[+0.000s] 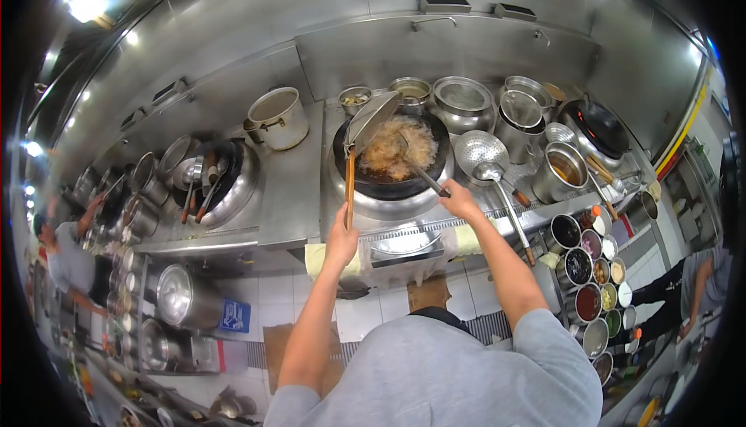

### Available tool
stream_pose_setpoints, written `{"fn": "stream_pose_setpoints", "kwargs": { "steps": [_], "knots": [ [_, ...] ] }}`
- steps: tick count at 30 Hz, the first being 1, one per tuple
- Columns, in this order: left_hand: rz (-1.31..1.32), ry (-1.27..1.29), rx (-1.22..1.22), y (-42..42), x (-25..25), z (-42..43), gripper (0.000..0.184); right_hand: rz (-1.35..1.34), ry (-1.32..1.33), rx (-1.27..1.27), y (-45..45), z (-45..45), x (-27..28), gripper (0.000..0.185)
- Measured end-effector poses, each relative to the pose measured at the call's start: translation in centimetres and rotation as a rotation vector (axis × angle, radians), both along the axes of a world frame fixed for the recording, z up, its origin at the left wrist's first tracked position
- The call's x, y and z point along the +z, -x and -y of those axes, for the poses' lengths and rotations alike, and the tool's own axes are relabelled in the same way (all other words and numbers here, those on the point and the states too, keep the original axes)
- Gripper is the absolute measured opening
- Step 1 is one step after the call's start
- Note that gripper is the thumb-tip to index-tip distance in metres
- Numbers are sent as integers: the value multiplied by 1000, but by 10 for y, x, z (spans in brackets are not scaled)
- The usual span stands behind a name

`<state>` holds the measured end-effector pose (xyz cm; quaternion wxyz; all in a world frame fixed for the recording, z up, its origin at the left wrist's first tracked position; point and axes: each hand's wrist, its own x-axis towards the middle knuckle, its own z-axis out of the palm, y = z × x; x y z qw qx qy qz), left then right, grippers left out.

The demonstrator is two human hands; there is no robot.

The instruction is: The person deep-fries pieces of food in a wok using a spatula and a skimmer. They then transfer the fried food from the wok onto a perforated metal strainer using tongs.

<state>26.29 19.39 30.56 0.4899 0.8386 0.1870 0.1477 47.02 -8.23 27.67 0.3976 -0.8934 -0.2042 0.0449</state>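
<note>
Food bubbles in brown oil [400,147] inside a large dark wok [361,186] on the stove. My left hand [341,239] is closed around the wooden handle [350,186] of a strainer [373,120], whose metal bowl is tilted at the wok's upper left edge. In my right hand [459,198] is the dark handle of a ladle [423,176]; its far end is in the bubbling food. A perforated skimmer [482,153] and another ladle [499,186] lie just right of the wok.
Metal pots [462,101] line the back of the stove. A tall pot [278,118] and a second wok [233,186] stand left. Sauce containers [588,303] are at the right. One person [74,248] is far left, another [699,287] far right.
</note>
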Motion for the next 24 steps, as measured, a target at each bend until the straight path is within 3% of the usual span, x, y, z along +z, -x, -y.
{"fn": "stream_pose_setpoints", "kwargs": {
  "steps": [1, 3, 5, 7, 14, 24],
  "knots": [
    [12, -19, 4, 2, 3, -1, 69, -2, 4, 6, -5, 7, 0, 27],
    [22, -34, 15, 2, -3, -8, 69, -390, -88, -76, -5, 17, 21, 33],
    [97, -194, 6, -3, -20, -25, 68, -282, 26, -63, 3, 19, 30, 33],
    [76, -190, 24, 0, -11, -26, 69, 410, 228, -21, 10, 24, 18, 36],
    [63, -58, 66, 11, 13, -20, 68, 411, 218, -101, 36, 9, 48, 39],
    [158, -136, 87, 6, 4, -31, 65, 365, 195, 11, 29, 0, 42, 39]
  ]
}}
